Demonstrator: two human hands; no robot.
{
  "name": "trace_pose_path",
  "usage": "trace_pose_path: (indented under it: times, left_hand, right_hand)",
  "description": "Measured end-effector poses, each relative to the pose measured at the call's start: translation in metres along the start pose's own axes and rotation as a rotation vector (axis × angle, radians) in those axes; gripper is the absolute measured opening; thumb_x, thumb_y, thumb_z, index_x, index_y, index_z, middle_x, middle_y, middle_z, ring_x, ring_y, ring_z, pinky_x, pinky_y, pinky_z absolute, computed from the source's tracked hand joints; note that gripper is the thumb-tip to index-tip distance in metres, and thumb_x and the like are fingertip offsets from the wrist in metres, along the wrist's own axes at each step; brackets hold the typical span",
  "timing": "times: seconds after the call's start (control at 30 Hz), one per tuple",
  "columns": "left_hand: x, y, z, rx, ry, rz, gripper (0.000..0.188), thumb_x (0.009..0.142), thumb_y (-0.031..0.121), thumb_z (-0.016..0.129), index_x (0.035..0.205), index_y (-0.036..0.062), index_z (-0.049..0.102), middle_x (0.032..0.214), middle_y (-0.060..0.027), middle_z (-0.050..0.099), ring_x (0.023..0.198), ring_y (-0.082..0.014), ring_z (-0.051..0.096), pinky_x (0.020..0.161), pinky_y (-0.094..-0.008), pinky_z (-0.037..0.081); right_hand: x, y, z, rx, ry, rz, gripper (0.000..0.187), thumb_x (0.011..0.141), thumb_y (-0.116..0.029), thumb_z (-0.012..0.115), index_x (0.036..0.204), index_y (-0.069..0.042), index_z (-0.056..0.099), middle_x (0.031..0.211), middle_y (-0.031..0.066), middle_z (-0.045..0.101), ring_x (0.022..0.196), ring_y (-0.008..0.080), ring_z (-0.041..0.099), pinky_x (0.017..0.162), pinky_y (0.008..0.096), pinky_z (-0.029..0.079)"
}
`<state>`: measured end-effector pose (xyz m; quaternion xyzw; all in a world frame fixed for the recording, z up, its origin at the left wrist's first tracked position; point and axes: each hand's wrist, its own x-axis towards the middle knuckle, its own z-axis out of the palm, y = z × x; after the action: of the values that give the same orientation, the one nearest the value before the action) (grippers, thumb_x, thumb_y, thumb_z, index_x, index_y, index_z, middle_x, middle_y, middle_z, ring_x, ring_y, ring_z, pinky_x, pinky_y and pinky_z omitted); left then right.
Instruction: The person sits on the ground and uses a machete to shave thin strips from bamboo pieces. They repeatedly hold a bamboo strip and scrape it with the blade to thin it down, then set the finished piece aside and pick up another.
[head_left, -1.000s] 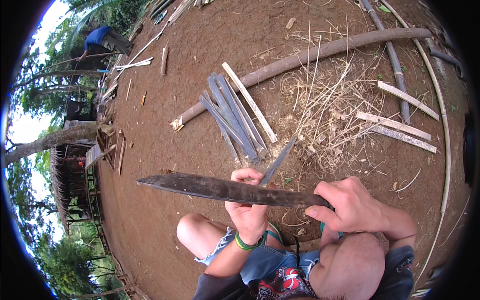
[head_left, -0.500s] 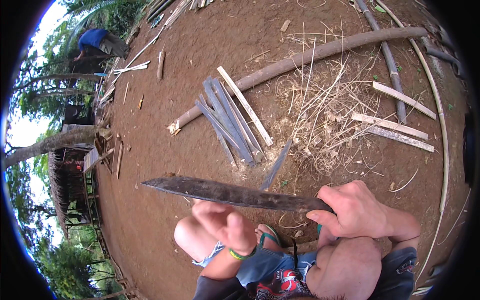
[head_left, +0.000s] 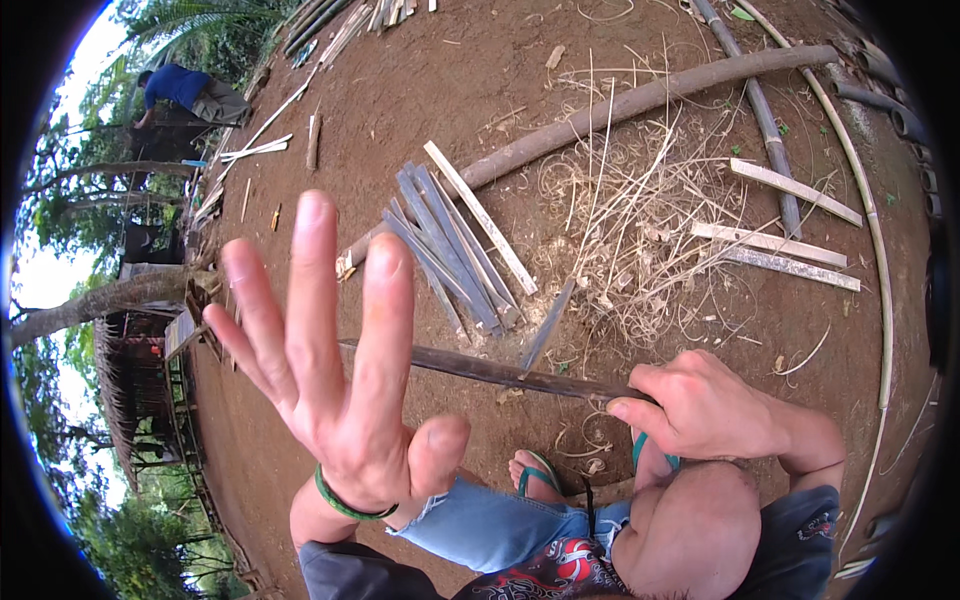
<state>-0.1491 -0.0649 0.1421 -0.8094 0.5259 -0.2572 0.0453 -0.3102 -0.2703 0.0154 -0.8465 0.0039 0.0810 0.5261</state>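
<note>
On the person's side of the shavings heap, the machete is held crosswise, its handle end wrapped by the fingers of the right hand. The left hand, left of the heap, has its fingers spread, holding nothing. The blade should be stiff and fairly heavy (steel, by its look), best gripped by the handle alone.

Brown ground spreads under daylight; on the far left, a thatched hut and green trees stand against white sky.
</note>
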Motion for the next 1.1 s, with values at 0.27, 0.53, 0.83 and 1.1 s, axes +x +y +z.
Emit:
trace_pose_path:
  times: [0.27,0.53,0.83,1.1]
  left_hand:
    - [-0.078,0.036,0.037,-0.623,0.254,0.015,0.05,0.073,0.021,0.09,0.109,-0.0017,0.063,0.092,-0.0121,0.064,0.07,-0.025,0.062,0.058,-0.0348,0.051]
    - [-0.09,0.047,0.062,-0.592,0.168,-0.128,0.037,0.066,-0.009,0.083,0.098,-0.0019,0.065,0.083,-0.0121,0.065,0.069,-0.0234,0.064,0.058,-0.0309,0.052]
    - [-0.106,0.047,0.065,-0.607,0.184,-0.201,0.033,0.067,-0.01,0.078,0.094,-0.0001,0.062,0.086,-0.0136,0.067,0.074,-0.024,0.064,0.063,-0.0311,0.05]
    - [-0.103,0.048,0.063,-0.732,0.172,-0.355,0.027,0.075,-0.011,0.074,0.094,-0.0003,0.059,0.09,-0.012,0.062,0.076,-0.0199,0.061,0.069,-0.0288,0.049]
  right_hand:
    - [0.001,0.0,-0.002,-0.02,0.0,-0.035,0.049,0.098,-0.037,0.062,0.072,0.005,0.061,0.053,0.0246,0.057,0.053,0.0443,0.063,0.051,0.0482,0.052]
    - [0.032,0.061,0.027,-0.055,-0.033,0.074,0.057,0.101,-0.044,0.053,0.073,0.005,0.065,0.055,0.0253,0.058,0.056,0.0443,0.064,0.059,0.051,0.053]
    - [0.062,0.194,0.083,-0.1,-0.016,0.41,0.068,0.105,-0.047,0.041,0.07,0.005,0.066,0.063,0.0252,0.063,0.063,0.0395,0.066,0.071,0.0509,0.055]
    - [0.056,0.244,0.089,-0.135,0.063,0.533,0.072,0.104,-0.054,0.04,0.064,0.002,0.063,0.053,0.0131,0.057,0.051,0.0289,0.061,0.06,0.0468,0.052]
